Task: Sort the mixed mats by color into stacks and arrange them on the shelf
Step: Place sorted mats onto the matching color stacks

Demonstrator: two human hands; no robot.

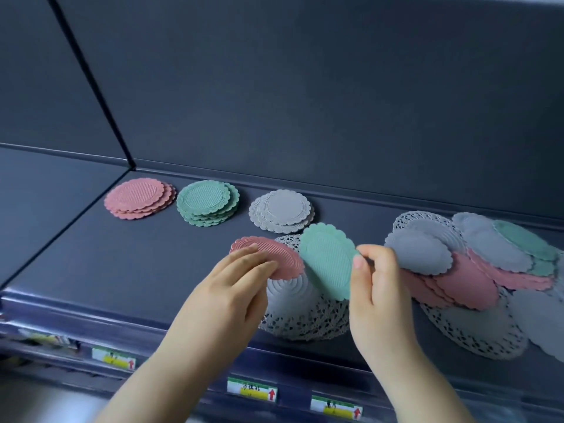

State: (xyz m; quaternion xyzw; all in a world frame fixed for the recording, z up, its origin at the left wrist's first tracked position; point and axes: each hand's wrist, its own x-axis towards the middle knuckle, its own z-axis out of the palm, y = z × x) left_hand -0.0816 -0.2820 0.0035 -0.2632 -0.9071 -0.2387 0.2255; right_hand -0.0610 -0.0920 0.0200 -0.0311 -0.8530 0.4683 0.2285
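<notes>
Three sorted stacks lie at the back of the dark shelf: a pink stack, a green stack and a grey stack. My left hand grips a single pink mat, held flat just above a small pile of grey and lace mats. My right hand pinches a single green mat by its edge, tilted up beside the pink one. To the right sprawls the mixed pile of grey, pink, green and lace mats.
The shelf's back wall rises right behind the stacks, with a vertical divider seam at the left. Price labels run along the shelf's front edge. Bare shelf surface lies in front of the pink and green stacks.
</notes>
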